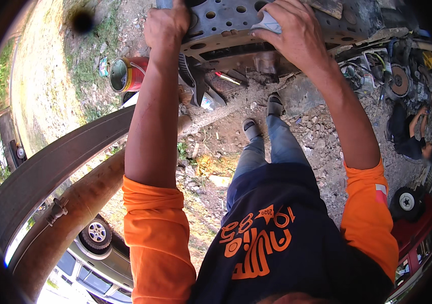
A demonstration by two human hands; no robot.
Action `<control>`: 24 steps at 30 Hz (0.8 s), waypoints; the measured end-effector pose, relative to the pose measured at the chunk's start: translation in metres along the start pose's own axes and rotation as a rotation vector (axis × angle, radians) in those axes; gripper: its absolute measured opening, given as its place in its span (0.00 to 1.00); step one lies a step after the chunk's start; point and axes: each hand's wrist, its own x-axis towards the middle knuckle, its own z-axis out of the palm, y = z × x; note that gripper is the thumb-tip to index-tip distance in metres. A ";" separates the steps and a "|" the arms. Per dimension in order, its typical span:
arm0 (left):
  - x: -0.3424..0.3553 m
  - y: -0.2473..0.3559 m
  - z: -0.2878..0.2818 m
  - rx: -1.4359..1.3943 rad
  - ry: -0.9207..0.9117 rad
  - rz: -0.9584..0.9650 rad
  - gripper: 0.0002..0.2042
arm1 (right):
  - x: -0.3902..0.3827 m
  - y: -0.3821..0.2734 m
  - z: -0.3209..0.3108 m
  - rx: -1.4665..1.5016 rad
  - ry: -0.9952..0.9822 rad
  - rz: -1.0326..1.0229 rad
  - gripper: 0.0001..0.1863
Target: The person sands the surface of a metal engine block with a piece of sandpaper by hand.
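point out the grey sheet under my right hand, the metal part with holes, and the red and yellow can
grey sheet (268, 23): head view, on its exposed face
metal part with holes (240, 24): head view, on its flat top
red and yellow can (136, 72): head view, on its outer wall

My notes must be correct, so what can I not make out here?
Head view:
Left hand: far end cut off by the upper edge.
Holed metal block: far side cut off by the same edge.
Grey sheet: partly hidden by the right hand.
Red-and-yellow can: contents too small to tell.
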 end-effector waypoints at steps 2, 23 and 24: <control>0.011 -0.004 0.003 0.012 -0.043 0.003 0.40 | -0.001 -0.006 0.001 0.022 0.003 0.037 0.23; 0.009 -0.002 -0.001 0.005 -0.082 -0.062 0.40 | 0.002 0.003 0.005 0.048 -0.034 0.010 0.23; 0.009 0.000 -0.001 0.007 -0.082 -0.071 0.41 | 0.002 0.004 0.005 0.038 -0.031 -0.002 0.23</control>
